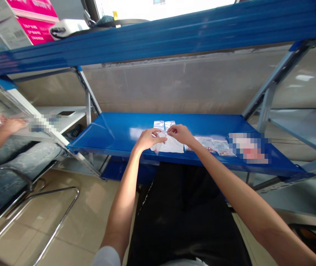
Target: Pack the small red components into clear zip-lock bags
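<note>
My left hand [149, 140] pinches a small clear plastic bag [157, 148], tilted over the front part of the blue shelf [113, 135]. Close beside it, my right hand [182, 133] has its fingertips pressed together near the bag's upper edge; what is between them is too small to make out. A white sheet [176, 146] lies beneath both hands. Just behind the hands are two small silvery packets [159, 125], side by side. Right of the sheet lie a clear zip bag [204, 143] and another zip bag [226, 147], both with small reddish pieces inside.
A blurred-out patch covers something at the shelf's right end. Above runs a blue upper beam [158, 35], with pink and white boxes [33, 22] at its left. At far left, another person's hands [10, 125] are over a white shelf [73, 120]. A metal-framed chair [60, 207] stands below.
</note>
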The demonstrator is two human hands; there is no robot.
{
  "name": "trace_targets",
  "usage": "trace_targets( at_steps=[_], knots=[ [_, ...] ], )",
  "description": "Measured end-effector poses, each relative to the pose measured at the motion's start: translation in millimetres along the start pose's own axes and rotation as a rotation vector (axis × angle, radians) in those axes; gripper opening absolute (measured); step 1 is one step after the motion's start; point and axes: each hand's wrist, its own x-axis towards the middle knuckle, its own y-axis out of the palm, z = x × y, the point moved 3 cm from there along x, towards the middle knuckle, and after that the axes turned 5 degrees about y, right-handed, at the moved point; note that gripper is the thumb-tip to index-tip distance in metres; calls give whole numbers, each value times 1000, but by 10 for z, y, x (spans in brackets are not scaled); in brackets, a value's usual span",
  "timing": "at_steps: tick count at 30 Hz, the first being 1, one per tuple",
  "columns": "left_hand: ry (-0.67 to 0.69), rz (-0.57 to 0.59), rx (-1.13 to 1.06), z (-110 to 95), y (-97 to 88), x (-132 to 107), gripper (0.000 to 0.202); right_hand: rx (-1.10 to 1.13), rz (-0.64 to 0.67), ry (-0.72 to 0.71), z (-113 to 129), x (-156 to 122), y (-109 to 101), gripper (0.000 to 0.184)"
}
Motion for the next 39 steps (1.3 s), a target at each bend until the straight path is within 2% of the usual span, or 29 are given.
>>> trace_targets(
  at_steps=[6, 10, 18, 27, 39],
  knots=[
    [-50, -17, 15, 65, -17, -11, 67, -180, 2, 37, -120, -55, 381, 13],
    [-50, -36, 16, 98, -41, -24, 66, -211, 14, 41, -166, -38, 492, 9],
    [-61, -50, 27, 88, -100, -54, 63, -243, 43, 57, -193, -8, 509, 13],
    [-78, -37, 38, 53, -71, -78, 61, -237, 32, 101, -229, -28, 521, 12],
    [-64, -35, 36, 51, -81, -86, 60, -211, 45, 84, -218, -68, 527, 11]
  ],
)
